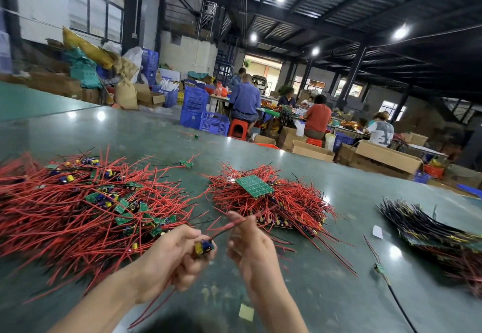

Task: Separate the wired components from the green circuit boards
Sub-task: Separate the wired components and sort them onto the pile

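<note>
Left hand [172,257] fingers curled round component [204,248]; right hand [250,244] seemingly pinching red wire [236,224]

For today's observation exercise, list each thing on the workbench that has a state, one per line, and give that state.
Left hand: grips a small wired component.
Wired component: held above the table, its wires running to the right hand.
Right hand: pinches the red wire.
Red wire: stretched between both hands.
Green panel: lying flat on the middle pile.
Left pile: loose, tangled.
</note>
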The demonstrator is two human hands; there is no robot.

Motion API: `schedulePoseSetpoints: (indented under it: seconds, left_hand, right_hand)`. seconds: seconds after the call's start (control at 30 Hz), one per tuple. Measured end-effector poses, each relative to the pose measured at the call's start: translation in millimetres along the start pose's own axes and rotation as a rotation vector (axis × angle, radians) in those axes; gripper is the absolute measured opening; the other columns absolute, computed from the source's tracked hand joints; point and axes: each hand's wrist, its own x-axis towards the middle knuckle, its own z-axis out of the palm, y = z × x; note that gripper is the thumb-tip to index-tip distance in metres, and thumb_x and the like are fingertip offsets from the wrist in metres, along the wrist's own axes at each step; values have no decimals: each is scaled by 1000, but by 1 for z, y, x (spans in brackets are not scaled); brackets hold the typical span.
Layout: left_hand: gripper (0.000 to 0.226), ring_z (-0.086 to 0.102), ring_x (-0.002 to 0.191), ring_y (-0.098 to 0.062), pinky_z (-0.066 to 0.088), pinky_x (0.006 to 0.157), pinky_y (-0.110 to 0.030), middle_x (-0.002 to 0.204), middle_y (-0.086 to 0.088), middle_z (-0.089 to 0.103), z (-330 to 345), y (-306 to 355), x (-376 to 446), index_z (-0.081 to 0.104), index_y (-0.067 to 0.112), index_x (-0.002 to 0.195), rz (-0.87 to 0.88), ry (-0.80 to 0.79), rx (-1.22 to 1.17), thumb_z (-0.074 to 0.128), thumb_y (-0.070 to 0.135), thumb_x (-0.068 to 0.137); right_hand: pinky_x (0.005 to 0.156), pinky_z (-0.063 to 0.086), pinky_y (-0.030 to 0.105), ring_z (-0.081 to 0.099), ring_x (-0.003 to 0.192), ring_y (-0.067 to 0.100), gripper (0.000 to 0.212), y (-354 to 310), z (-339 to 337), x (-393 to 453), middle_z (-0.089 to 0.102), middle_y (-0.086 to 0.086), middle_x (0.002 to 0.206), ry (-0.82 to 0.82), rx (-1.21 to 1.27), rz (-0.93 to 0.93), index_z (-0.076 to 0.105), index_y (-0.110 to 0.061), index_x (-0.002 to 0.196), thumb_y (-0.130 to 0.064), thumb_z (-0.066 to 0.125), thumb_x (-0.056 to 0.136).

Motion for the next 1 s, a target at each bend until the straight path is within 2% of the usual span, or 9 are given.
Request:
schedulePoseSetpoints:
  seconds: [0.1,0.17,0.27,0.33,0.5,0.6,0.7,0.83,1.0]
  left_hand:
    - [27,14,48,-13,21,43,-20,56,3,23,8,1,-1,59,16,83,-2,11,-23,43,32,69]
    - [20,20,44,-11,21,43,-20,55,4,28,12,2,-1,53,14,94,-31,45,-56,41,22,79]
    - [23,27,42,-6,26,41,-17,57,6,36,15,1,-2,56,10,95,-81,76,-10,39,25,97]
    - [33,21,43,-6,22,40,-16,57,6,33,14,-1,-1,62,9,90,-81,99,71,38,30,99]
    - [44,17,42,-8,17,42,-15,54,7,26,15,1,-1,63,19,72,-25,84,103,37,48,92]
    - [40,14,43,-9,16,43,-16,52,6,25,13,1,0,60,20,62,-4,41,30,43,48,86]
    - [37,13,44,-9,18,41,-17,52,7,26,11,-1,0,56,22,60,-3,15,40,45,46,87]
    - [34,19,41,-7,20,39,-16,48,8,30,12,-5,0,54,21,62,5,31,169,49,45,86]
    - [38,25,34,-3,22,38,-16,38,10,31,13,-2,-2,55,23,60,-38,-31,540,51,38,94]
  right_hand:
    - [57,38,14,49,53,2,17,8,6,-7,59,-6,56,-97,-303,-124,76,-16,82,-24,62,86]
    - [57,40,14,51,54,3,21,9,3,-5,60,-4,55,-47,-333,-172,75,-13,75,-11,60,88]
    - [61,44,21,50,59,5,23,6,-3,-2,62,-5,59,49,-311,-176,75,-16,73,-13,60,89]
    - [56,38,15,46,55,2,25,4,-7,-1,61,-6,58,71,-324,-180,75,-17,72,-15,58,90]
    - [56,40,15,54,58,5,25,5,-7,0,68,0,67,65,-228,-86,71,-11,75,-18,54,92]
    - [57,44,15,60,60,7,18,4,-7,0,68,3,71,-4,30,15,68,-11,75,-22,56,82]
    - [61,46,17,60,61,8,19,3,-9,1,68,3,70,-12,15,-28,68,-11,73,-21,56,84]
    - [59,47,19,57,57,7,28,3,-9,2,65,0,62,36,-167,-136,67,-11,69,-10,52,93]
    - [51,40,13,50,48,1,34,7,-2,-3,59,-4,50,-67,-385,-168,64,-18,63,-5,52,93]
